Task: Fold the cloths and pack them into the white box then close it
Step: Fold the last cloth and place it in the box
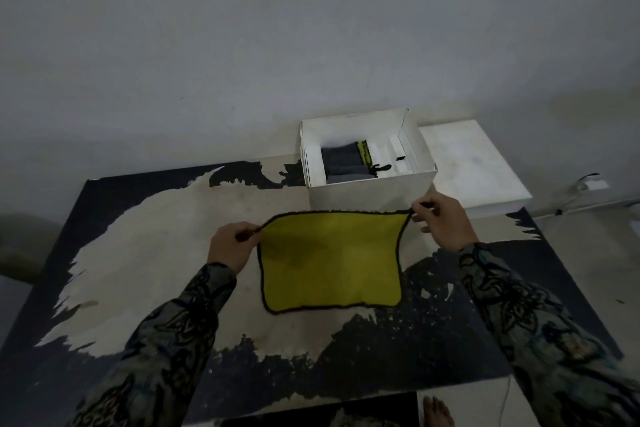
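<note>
The left hand [230, 246] and right hand [441, 218] each pinch a far corner of the yellow cloth [330, 260], which looks soft, light and floppy, so corners seem best for holding.

You've got a bright yellow cloth [330, 262] with black edging, a white box [370, 184] holding grey folded cloths [343, 163], a worn black-and-cream table [156, 236], and dark floral-print sleeves [173, 333].

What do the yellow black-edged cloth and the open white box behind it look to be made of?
The yellow black-edged cloth looks like soft matte microfibre or terry: it sags between the pinching left hand and right hand, and its hem is stitched. The open white box looks like matte cardboard or paperboard: thin, straight walls, slightly scuffed.
</note>
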